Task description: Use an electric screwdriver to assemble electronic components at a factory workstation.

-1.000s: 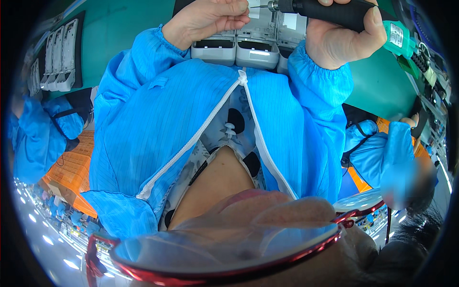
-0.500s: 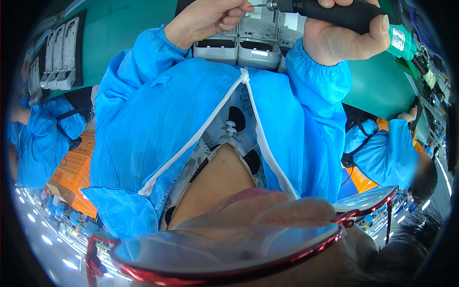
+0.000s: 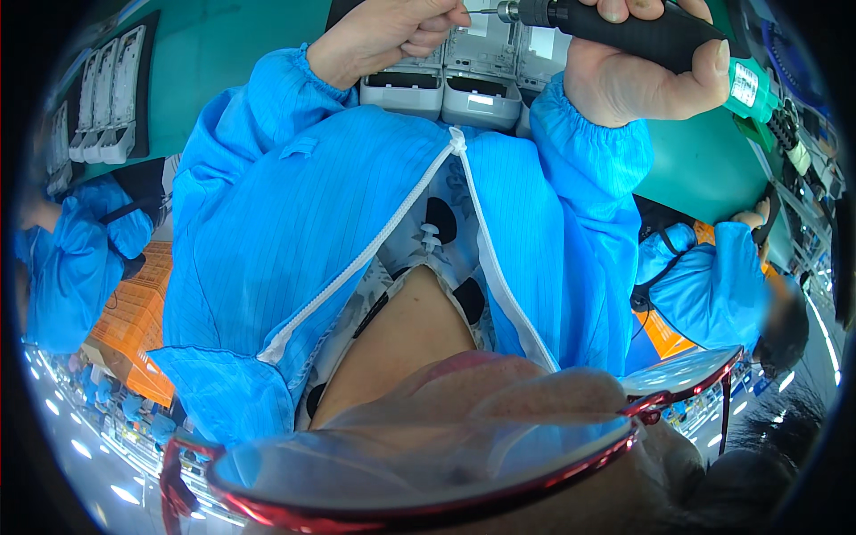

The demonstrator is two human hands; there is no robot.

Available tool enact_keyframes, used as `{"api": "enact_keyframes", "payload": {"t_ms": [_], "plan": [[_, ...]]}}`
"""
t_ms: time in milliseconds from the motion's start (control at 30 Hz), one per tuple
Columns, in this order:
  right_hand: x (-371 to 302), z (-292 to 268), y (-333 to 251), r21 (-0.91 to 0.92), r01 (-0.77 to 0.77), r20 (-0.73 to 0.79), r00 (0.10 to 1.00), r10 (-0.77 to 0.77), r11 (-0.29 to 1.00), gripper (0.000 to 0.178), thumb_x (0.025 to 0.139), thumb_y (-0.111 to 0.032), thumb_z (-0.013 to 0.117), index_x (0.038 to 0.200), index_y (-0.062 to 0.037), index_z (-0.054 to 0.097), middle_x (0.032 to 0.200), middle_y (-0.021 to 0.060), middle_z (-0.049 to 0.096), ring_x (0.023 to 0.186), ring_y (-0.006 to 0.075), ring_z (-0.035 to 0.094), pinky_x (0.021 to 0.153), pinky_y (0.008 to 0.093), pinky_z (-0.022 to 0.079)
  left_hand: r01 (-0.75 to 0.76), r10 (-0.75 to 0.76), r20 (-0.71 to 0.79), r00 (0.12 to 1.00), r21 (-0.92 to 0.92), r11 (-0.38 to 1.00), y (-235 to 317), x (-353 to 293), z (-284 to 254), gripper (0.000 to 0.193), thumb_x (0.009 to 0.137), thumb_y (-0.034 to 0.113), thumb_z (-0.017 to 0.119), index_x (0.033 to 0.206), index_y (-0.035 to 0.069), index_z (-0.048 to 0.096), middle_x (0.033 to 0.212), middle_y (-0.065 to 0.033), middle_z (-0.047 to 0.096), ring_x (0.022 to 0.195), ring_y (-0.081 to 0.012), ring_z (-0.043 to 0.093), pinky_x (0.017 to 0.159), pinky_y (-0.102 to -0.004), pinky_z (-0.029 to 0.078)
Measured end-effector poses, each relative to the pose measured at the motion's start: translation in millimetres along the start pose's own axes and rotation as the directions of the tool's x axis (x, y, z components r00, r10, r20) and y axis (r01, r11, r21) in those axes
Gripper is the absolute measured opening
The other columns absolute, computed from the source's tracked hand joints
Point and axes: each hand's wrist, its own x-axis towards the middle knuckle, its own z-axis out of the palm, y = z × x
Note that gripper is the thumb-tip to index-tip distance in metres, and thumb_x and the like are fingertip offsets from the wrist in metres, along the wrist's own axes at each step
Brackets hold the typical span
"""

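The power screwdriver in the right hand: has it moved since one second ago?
Yes: the power screwdriver has swung slightly, its green rear end now closer to the wearer, judged against the middle grey housing; its thin bit seems almost unmoved.

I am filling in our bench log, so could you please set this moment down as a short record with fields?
Right hand: wrapped around a black and green power screwdriver
Left hand: fingers curled, fingertips at the tip of the bit; whether they pinch anything is too small to tell
Bit direction: toward the person's left
Between the arms: grey casings, side by side
Far left: a row of pale casings on the green bench's dark mat
Clothing: blue jacket, partly unzipped
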Motion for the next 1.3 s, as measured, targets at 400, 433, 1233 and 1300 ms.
{"api": "enact_keyframes", "payload": {"t_ms": [400, 433, 1233, 1300], "plan": [[10, 0, 1, -0.042, -0.041, 0.024, 0.999, 0.042, 0.998, 0.048, 0.095, -0.050, 0.059, 0.117, -0.0079, 0.063, 0.081, 0.0083, 0.062, 0.068, 0.0206, 0.058, 0.068, 0.0404, 0.054, -0.030, 0.026, 0.062, 0.998, 0.063, 0.998, 1, 1, 2, 0.043, 0.113, 0.036, 0.044, 0.097, 0.002, 0.066, 0.065, 0.0062, 0.033, 0.055, -0.0066, 0.028, 0.050, -0.0237, 0.026], [11, 0, -1, -0.041, -0.050, 0.034, 0.998, 0.051, 0.998, 0.048, 0.096, -0.051, 0.059, 0.117, -0.0082, 0.062, 0.081, 0.0080, 0.062, 0.068, 0.0203, 0.057, 0.068, 0.0405, 0.053, -0.019, 0.016, 0.047, 0.999, 0.063, 0.998, 3, 1, 4, 0.043, 0.113, 0.036, 0.044, 0.096, 0.002, 0.065, 0.065, 0.0063, 0.033, 0.055, -0.0066, 0.028, 0.050, -0.0237, 0.026], [5, -16, -5, -0.099, 0.028, 0.213, 0.977, -0.007, 0.995, 0.048, 0.098, -0.052, 0.055, 0.122, -0.0116, 0.062, 0.085, 0.0081, 0.063, 0.071, 0.0204, 0.057, 0.070, 0.0407, 0.052, -0.024, 0.022, 0.037, 0.999, 0.076, 0.997, 1, -7, 11, 0.045, 0.113, 0.038, 0.044, 0.093, 0.004, 0.065, 0.064, 0.0057, 0.034, 0.054, -0.0067, 0.027, 0.049, -0.0238, 0.025], [5, -16, -5, -0.108, 0.028, 0.231, 0.973, -0.003, 0.994, 0.048, 0.099, -0.053, 0.055, 0.122, -0.0119, 0.062, 0.085, 0.0081, 0.064, 0.071, 0.0203, 0.057, 0.070, 0.0407, 0.052, -0.031, 0.028, 0.031, 0.999, 0.081, 0.996, 1, -6, 11, 0.045, 0.113, 0.039, 0.044, 0.093, 0.004, 0.065, 0.064, 0.0056, 0.034, 0.054, -0.0067, 0.027, 0.048, -0.0238, 0.025]]}}
